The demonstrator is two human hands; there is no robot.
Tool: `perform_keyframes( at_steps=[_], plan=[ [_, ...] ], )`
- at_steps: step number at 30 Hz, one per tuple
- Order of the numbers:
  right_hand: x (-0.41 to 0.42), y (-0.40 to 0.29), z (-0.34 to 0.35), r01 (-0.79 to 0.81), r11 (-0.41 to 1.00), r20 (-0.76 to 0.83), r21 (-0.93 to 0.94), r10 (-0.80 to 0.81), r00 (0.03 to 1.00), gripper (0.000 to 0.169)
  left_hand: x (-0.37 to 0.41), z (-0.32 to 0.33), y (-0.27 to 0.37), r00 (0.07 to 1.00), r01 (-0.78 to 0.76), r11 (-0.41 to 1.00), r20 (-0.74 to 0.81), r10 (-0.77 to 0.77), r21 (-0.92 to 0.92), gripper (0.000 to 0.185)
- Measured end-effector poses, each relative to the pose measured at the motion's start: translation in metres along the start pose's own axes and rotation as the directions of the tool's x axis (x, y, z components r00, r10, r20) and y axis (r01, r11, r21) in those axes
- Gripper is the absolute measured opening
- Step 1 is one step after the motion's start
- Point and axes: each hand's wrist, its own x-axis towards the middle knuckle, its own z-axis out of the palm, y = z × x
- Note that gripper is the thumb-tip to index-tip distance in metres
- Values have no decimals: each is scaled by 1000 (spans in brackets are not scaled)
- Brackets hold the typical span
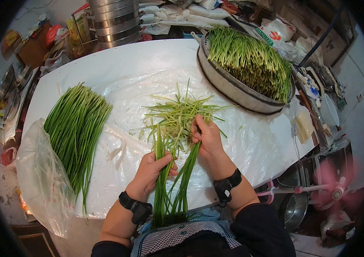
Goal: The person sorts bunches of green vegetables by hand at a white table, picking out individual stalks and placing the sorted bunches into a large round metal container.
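My left hand [154, 165] is closed around a bunch of green garlic chives [160, 189], pale stem ends up and leaves hanging to my apron. A smaller bunch of chives [186, 173] hangs from my right hand [205, 135], whose fingers are curled around the stems. Beyond both hands lies a loose pile of pale trimmed stems and leaf scraps [178, 109]. To the left, a large heap of chives [76, 135] rests on plastic sheeting [121, 144]. At the far right, a round metal steamer tray [233, 93] holds a thick stack of chives [249, 61].
A clear plastic bag [45, 180] hangs over the left edge of the white table [156, 51]. Metal steamer tiers [114, 22] and white sacks [198, 14] stand behind. A pink fan [336, 192] turns below the right edge, near a metal basin [296, 210].
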Motion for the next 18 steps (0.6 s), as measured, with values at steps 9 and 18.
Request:
perform_keyframes(
  at_steps=[9, 18],
  plan=[
    [-20, 8, 14, -83, 977, 287, -195, 137, 948, 28, 1, 6, 2, 999, 23, 996, 37, -19, -89, 25],
    [-26, 3, 24, -106, 925, 283, -366, 219, 934, 16, 7, -5, -7, 991, 21, 995, 128, -33, 96, 27]
  ],
)
